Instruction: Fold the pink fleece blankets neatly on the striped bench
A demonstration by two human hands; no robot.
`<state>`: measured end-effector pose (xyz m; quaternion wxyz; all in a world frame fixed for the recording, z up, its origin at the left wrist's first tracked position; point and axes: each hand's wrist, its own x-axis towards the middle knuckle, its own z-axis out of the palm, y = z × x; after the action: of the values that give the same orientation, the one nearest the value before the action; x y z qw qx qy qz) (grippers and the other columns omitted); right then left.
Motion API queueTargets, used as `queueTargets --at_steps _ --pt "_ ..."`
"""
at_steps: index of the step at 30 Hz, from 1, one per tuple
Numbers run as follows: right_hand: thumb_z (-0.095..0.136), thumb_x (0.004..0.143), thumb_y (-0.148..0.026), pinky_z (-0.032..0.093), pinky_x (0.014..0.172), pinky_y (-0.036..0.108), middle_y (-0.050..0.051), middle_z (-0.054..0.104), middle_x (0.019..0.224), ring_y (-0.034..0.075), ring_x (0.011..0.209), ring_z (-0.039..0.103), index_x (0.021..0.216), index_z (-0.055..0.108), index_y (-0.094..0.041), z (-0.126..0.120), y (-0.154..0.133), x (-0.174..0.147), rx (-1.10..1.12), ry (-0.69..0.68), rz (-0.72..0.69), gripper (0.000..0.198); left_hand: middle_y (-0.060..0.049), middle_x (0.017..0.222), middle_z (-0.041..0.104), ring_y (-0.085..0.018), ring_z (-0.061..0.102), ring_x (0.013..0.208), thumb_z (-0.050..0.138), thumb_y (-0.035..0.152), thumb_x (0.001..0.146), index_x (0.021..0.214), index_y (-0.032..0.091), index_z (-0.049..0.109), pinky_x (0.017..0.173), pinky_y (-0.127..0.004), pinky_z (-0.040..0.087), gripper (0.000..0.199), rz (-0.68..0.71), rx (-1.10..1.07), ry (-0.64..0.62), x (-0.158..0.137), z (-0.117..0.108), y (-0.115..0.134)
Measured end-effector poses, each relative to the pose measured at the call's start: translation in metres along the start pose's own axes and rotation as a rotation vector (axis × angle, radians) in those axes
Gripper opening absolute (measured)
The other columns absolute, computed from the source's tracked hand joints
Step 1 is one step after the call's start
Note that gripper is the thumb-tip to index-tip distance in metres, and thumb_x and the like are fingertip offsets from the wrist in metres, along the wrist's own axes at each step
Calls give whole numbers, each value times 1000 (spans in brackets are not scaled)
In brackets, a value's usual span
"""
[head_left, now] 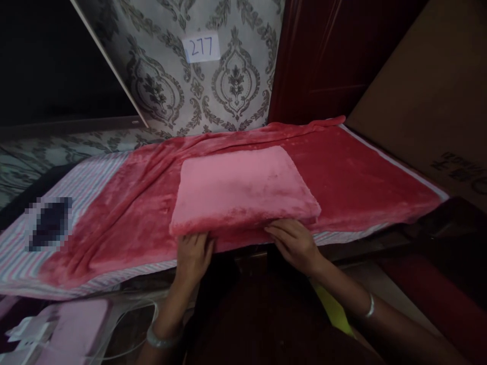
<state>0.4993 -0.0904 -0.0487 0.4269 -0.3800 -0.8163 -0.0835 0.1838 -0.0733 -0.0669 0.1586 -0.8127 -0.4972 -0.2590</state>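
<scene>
A folded pink plush blanket (243,180) lies in the middle of a larger red plush cover (365,172). At its near left corner, my left hand (193,256) grips the front edge, the fingertips partly hidden by the fabric. My right hand (294,246) is closed on the same edge nearer the right corner, fingers and thumb close together at the fold. The blanket's front side looks darker and slightly rounded between the two hands. Both wrists wear a light-coloured bracelet.
Under the red cover is a striped cloth (102,177). A dark screen (64,66) stands at the back left, a large cardboard box (429,96) at the right. The patterned wall carries a paper (201,47) marked 277. A pink object (81,324) and white cables sit low at the left.
</scene>
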Motion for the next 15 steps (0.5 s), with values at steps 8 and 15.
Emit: queueTargets --at_steps 8,15 --pt "50 100 -14 52 85 43 13 71 109 27 101 62 120 70 -18 16 11 4 -117 13 94 29 -14 95 73 -30 68 88 52 34 98 107 16 71 79 -41 51 28 -34 -58 -193 33 1 2" --pt "47 101 -16 48 77 39 11 71 100 26 92 59 105 73 -17 7 28 10 -192 -169 162 27 -14 96 74 -32 70 89 47 30 97 108 18 72 80 -42 53 30 -89 -77 -353 46 -2 -15"
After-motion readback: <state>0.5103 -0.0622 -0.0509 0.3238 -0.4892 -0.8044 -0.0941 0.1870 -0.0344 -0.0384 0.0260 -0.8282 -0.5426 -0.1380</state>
